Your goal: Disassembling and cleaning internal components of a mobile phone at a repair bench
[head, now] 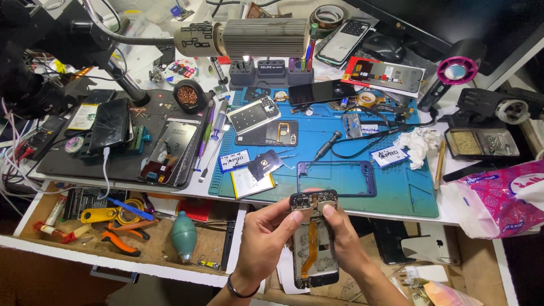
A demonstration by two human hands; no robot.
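Cluttered with parts and tools, a white worktop [487,232] is stretching across the view under a lamp, with a blue repair mat [396,192] lying at its middle. Down at the near edge, an opened phone [315,238] with its back cover off is being held upright in the air in front of the worktop, its orange flex cable [310,249] running down its inside. The left hand [262,241] is clamping the phone's left edge, thumb and fingers closed on the top corner near the camera section. The right hand [344,238] is gripping the right edge, thumb pressing on the top of the exposed board. Both hands are closed on the same phone, one on each side.

Just beyond the phone, a bare purple phone frame [336,179] is lying flat on the mat. To its left a battery [252,181] is resting at the mat's edge, and a black screwdriver [323,150] is lying slanted above the frame. Further left, an open drawer [113,249] is showing orange-handled pliers [116,238] and a green air blower [184,235]. At far right, a pink tissue pack [501,198] is sitting on the worktop.
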